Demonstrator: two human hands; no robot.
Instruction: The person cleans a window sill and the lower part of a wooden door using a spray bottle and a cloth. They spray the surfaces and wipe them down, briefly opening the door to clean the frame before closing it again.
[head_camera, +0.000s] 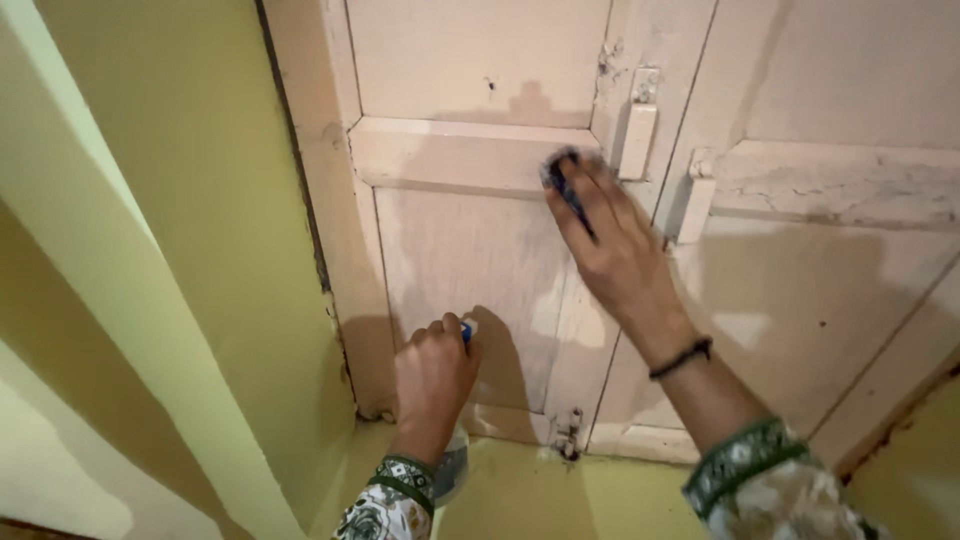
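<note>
Mid-wipe, I'd judge: the right hand (610, 240) presses a dark blue cloth (563, 180) flat against the pale pink door (470, 260) near its latch (638, 135), while the left hand (432, 375) is clenched around a blue-capped spray bottle (455, 465) low by the panel, likely needing fresh spray next.

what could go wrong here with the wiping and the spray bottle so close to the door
1. The right hand presses a dark cloth next to the latch; the cloth or fingers might snag on it.
2. The paint on the right door panel is cracked, so rubbing there could flake it.
3. The left hand holds a spray bottle close to the door; heavy spraying may run down to the floor.
</note>
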